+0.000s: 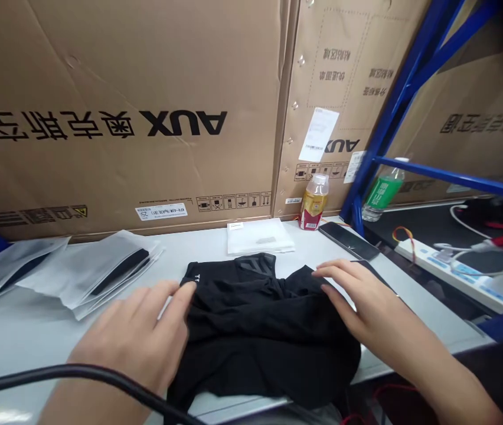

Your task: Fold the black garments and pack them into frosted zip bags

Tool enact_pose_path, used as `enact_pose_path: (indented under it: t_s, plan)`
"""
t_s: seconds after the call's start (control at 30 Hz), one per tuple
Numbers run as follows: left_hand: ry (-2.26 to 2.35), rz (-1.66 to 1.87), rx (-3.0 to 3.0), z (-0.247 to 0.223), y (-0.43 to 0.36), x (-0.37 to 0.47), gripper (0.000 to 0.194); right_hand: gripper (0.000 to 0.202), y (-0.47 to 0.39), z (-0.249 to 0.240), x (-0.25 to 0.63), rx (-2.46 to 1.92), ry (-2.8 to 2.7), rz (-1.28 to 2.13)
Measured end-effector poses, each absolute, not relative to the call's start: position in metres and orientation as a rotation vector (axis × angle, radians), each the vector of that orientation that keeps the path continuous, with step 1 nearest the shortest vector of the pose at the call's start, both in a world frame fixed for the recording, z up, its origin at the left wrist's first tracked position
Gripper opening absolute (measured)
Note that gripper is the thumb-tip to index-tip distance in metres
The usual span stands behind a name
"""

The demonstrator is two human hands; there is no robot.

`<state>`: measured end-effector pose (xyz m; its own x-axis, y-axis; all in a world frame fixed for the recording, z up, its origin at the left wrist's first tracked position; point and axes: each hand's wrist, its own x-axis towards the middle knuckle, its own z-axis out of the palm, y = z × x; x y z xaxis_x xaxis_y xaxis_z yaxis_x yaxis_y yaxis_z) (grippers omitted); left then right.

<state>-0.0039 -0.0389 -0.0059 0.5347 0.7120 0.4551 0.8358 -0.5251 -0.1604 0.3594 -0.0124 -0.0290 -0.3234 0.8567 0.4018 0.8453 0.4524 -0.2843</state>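
Observation:
A black garment (269,330) lies rumpled on the table, with a sheer striped panel along its far edge and small white lettering at its far left corner. Its near part hangs over the table's front edge. My left hand (139,333) pinches the left side beside the lettering, thumb and forefinger close together. At the far right corner, my right hand (360,292) has its fingertips and thumb closing on the cloth. Exactly what kind of garment it is, I cannot tell.
Frosted plastic bags (96,268) with dark contents lie left; a flat white packet (260,237) lies behind the garment. A drink bottle (314,203) and phone (349,241) are at the back right. Large cartons (123,65) wall the back. A black cable (78,370) crosses the near left.

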Motion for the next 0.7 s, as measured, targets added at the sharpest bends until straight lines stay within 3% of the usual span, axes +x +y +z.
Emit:
enact_pose_path:
  t_s: [0.17,0.23,0.37,0.5,0.57,0.7]
  plan:
    - [-0.92,-0.282,-2.687,-0.027,-0.027,0.035,0.05,0.045,-0.023,-0.033,0.306,-1.078,-2.54,0.109]
    - [-0.956,-0.204,-2.843,-0.036,-0.011,0.027,0.061,0.051,-0.018,-0.045,0.296,-1.097,-2.645,0.189]
    - [-1.059,-0.108,-3.044,-0.039,0.008,0.001,0.061,0.052,-0.006,-0.056,0.311,-1.16,-2.655,0.329]
    - [-1.083,-0.109,-3.06,-0.022,0.005,0.009,0.058,0.052,-0.008,-0.056,0.352,-1.442,-2.384,0.097]
    - [-1.002,-0.104,-3.098,-0.014,0.005,0.024,0.058,0.048,-0.009,-0.058,0.369,-1.561,-2.31,0.002]
    - [-0.862,-0.074,-3.195,-0.013,0.014,0.055,0.064,0.019,-0.006,-0.055,0.382,-1.609,-2.334,0.012]
